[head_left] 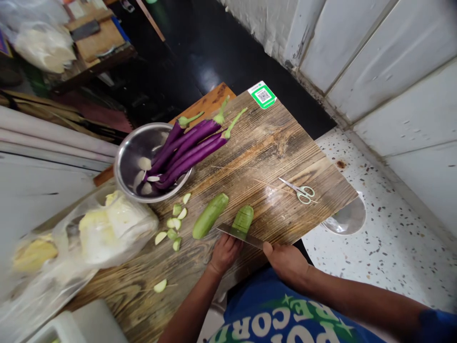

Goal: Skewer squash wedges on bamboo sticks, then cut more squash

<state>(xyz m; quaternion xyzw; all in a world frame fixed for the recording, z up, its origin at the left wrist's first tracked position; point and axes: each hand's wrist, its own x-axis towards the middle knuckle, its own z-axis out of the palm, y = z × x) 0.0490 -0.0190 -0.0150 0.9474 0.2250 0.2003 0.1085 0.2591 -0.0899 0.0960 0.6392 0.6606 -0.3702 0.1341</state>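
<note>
My right hand (287, 263) is closed round the handle of a kitchen knife (250, 239). Its blade lies across a green zucchini piece (244, 215), whose far part shows several cut lines. Just behind the blade, the curled fingers of my left hand (225, 251) press on the near end of that piece, mostly hidden by blade and fingers. Left of it rests another zucchini length (211, 216), untouched by either hand. Small cut zucchini pieces (173, 223) are scattered further left, and a lone slice (160, 286) lies nearer to me.
A steel bowl (124, 159) holds several purple eggplants (193, 151) that stick out over its rim. Scissors (303, 191) lie on the wooden table (250, 152) to the right. Plastic bags of pale vegetables (103, 228) sit at left. A green QR card (263, 95) marks the far corner.
</note>
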